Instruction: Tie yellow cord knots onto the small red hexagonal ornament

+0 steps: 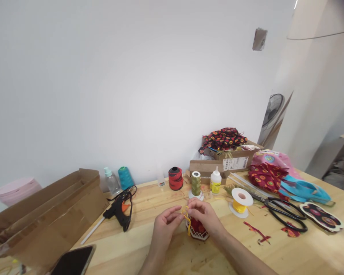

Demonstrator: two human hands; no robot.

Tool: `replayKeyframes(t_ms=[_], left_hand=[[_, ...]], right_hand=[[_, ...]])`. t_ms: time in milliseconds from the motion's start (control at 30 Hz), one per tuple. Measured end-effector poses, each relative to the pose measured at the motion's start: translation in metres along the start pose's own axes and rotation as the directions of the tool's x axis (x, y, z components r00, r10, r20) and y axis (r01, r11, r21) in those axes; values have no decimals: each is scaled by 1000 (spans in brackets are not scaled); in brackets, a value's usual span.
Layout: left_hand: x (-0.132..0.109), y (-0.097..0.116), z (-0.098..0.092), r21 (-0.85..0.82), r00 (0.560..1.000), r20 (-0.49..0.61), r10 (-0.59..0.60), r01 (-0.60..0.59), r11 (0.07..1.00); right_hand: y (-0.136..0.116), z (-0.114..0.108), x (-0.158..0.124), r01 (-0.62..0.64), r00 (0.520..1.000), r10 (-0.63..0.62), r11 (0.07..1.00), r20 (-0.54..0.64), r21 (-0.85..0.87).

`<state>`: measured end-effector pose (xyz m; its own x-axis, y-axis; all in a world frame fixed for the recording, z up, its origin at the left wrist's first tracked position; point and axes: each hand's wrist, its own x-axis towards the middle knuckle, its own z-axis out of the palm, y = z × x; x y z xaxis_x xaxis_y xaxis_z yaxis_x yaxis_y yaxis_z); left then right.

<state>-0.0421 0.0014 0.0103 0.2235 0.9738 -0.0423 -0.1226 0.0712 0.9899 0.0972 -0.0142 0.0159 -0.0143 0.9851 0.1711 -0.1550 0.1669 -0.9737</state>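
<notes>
My left hand (166, 226) and my right hand (205, 217) meet near the table's front middle, their fingertips almost touching. Between them is a thin yellow cord (189, 225), looped at the top and hanging down. Each hand pinches part of this cord between thumb and finger. Just below and behind the cord lies a dark red patterned piece with a white lattice edge (199, 232), partly hidden by my right hand. A spool of yellow cord (240, 206) stands to the right of my hands.
Behind my hands stand red thread (176, 179), green thread (196, 185) and a glue bottle (215, 182). Black scissors (286, 214), fabric scraps and a flower-shaped piece (321, 217) lie right. A glue gun (120, 210), cardboard box (60, 217) and phone (73, 262) are left.
</notes>
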Motion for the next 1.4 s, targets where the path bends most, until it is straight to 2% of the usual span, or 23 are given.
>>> replayKeyframes(t_ms=[233, 400, 600, 800, 1000, 1200, 1400], left_hand=[[2, -3, -2, 81, 998, -50, 31, -27, 996], [1, -2, -1, 149, 998, -30, 60, -55, 987], [0, 0, 1, 159, 992, 73, 100, -111, 981], [-4, 3, 5, 74, 985, 159, 73, -85, 994], [-7, 3, 8, 25, 985, 168, 44, -49, 998], [-5, 4, 7, 91, 990, 133, 51, -64, 994], [-6, 3, 8, 91, 992, 124, 22, -33, 995]], right_hand=[[0, -1, -3, -47, 999, 43, 972, 21, 230], [1, -2, -2, -58, 998, 54, 934, 22, 353], [-6, -2, -4, -44, 997, 17, 919, 70, 393], [-6, -3, -3, -46, 998, 21, 893, 60, 447], [-5, -3, -3, -42, 997, 4, 863, 77, 503], [-6, -3, -4, -42, 997, 1, 857, 80, 514], [-2, -7, -1, -76, 996, 88, 819, 7, 569]])
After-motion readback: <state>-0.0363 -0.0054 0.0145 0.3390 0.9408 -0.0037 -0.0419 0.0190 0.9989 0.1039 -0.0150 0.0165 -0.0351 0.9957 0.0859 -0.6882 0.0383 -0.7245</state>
